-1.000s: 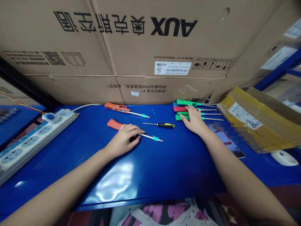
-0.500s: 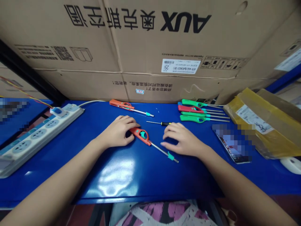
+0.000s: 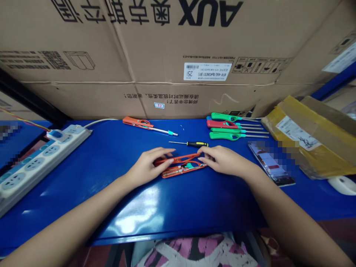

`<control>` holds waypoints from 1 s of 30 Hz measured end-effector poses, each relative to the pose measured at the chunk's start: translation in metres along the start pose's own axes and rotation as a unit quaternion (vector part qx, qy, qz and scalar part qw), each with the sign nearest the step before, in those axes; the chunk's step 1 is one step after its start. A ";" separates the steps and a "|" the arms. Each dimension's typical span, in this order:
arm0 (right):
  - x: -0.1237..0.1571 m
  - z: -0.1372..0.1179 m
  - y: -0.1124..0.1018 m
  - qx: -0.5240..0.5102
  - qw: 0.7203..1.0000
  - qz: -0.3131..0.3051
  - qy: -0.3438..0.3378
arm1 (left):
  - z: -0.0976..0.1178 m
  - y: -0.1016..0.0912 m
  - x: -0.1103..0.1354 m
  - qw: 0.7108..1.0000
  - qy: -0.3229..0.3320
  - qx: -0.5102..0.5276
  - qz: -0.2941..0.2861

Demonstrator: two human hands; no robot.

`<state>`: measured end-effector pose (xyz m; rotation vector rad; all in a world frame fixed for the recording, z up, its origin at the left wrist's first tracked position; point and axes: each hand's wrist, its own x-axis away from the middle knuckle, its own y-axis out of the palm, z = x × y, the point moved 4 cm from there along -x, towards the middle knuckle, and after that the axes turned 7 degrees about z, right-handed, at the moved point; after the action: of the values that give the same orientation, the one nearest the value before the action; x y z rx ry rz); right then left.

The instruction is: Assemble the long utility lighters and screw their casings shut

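Note:
An orange gas lighter [image 3: 172, 172] lies split lengthwise in front of me. Its lower casing half shows a clear tank, a green trigger and thin metal parts inside. My left hand [image 3: 148, 163] pinches the left end of the loose orange casing half [image 3: 183, 159], which is raised along the far side of the lower one. At the right end, the fingers of my right hand [image 3: 222, 159] close on the lighter and hide its metal tube. Just beyond lies a screwdriver [image 3: 197, 144] with a black and yellow handle. Another orange lighter [image 3: 136, 121] rests farther back.
Several green and red lighters [image 3: 224, 136] lie together at the back right. Beside them are a phone [image 3: 271, 163], a yellow-taped parcel [image 3: 314, 137] and a white mouse [image 3: 342, 184]. A power strip [image 3: 36, 163] stands left; a large cardboard box [image 3: 161, 44] walls off the back.
The lighter's casing has come apart into two halves, and its inside now shows. My right hand has moved onto its right end. The view has shifted slightly.

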<state>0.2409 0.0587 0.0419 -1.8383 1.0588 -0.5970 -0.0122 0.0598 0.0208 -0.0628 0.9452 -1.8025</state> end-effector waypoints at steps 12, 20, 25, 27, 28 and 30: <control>-0.002 0.002 -0.002 -0.082 0.995 0.016 -0.055 | -0.010 -0.012 -0.005 0.997 -0.029 -0.045 0.063; -0.004 0.009 -0.006 0.000 0.995 0.086 -0.054 | -0.004 -0.016 -0.006 0.995 -0.001 -0.048 0.090; -0.003 0.007 -0.007 0.001 0.995 0.073 -0.061 | -0.005 -0.011 -0.004 0.990 0.068 -0.118 0.026; -0.003 0.007 -0.006 0.011 0.996 0.063 -0.055 | -0.006 -0.009 -0.003 0.986 0.081 -0.148 0.002; -0.003 0.008 -0.006 0.016 0.997 0.058 -0.054 | -0.007 -0.009 -0.003 0.983 0.087 -0.160 -0.004; -0.003 0.009 -0.005 0.026 0.997 0.051 -0.056 | -0.007 -0.009 -0.003 0.979 0.103 -0.178 -0.009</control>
<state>0.2479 0.0663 0.0420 -1.7407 1.0459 -0.4530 -0.0212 0.0672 0.0225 -0.1111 1.4123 -1.6597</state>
